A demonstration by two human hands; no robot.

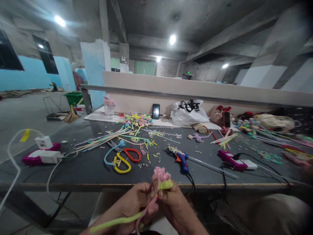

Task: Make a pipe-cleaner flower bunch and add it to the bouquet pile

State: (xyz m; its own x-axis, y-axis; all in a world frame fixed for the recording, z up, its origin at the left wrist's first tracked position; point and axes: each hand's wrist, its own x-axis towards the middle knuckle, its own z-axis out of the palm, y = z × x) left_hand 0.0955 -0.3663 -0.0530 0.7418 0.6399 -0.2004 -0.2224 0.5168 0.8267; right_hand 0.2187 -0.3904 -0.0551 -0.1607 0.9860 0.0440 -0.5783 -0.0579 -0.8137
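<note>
Close to the table's front edge, my left hand [141, 195] and my right hand [173, 197] meet around a small pink and yellow-green pipe-cleaner flower [161, 174]. Fingers of both hands are closed at its base, and part of the grip is hidden. A yellow-green pipe cleaner [117, 221] and a pink pipe cleaner [149, 205] trail down from it across my left hand. Beyond my hands lie scissors [126, 158] with one red and one yellow handle, and a blue glue gun [182, 161] with a clear glue stick behind it. A bent light-blue pipe cleaner [107, 158] lies beside the scissors.
Loose pipe cleaners [105, 138] and finished-looking pieces [139, 120] cover the back of the table [85, 173]. Purple power strips [55, 153] with cables lie left and right. A phone [156, 111], bottle [109, 107] and white bag [188, 112] stand behind. At right, a blurred person's hand [299, 162] shows.
</note>
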